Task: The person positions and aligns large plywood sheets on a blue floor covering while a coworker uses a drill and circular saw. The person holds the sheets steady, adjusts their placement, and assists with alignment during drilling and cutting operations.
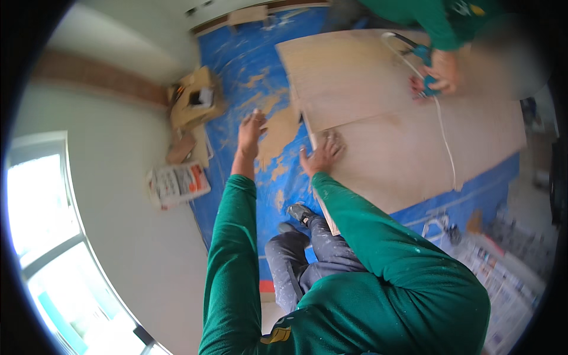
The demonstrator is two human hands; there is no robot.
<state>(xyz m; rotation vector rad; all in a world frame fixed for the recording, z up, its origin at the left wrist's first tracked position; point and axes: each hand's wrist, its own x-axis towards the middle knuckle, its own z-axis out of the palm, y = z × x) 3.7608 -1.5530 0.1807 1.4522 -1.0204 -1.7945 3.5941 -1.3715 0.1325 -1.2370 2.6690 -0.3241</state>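
Note:
My right hand (324,154) lies palm down with its fingers apart, on the left edge of a large plywood sheet (390,160). My left hand (252,133) is raised to the left of the sheet, over a blue tarp (231,136) strewn with sawdust (281,133). Its fingers look loosely extended, with nothing seen in them. Another plywood panel (337,71) adjoins the sheet on the far side. Across from me a co-worker's hand (445,72) grips a teal power tool (427,77) on the wood. Its exact kind is unclear.
A white cord (444,133) runs from the tool over the sheet's near edge. By the left wall stand an open cardboard box (195,97) and a printed paper sack (177,182). Newspapers (503,278) cover the floor at lower right. A window (53,219) is at far left.

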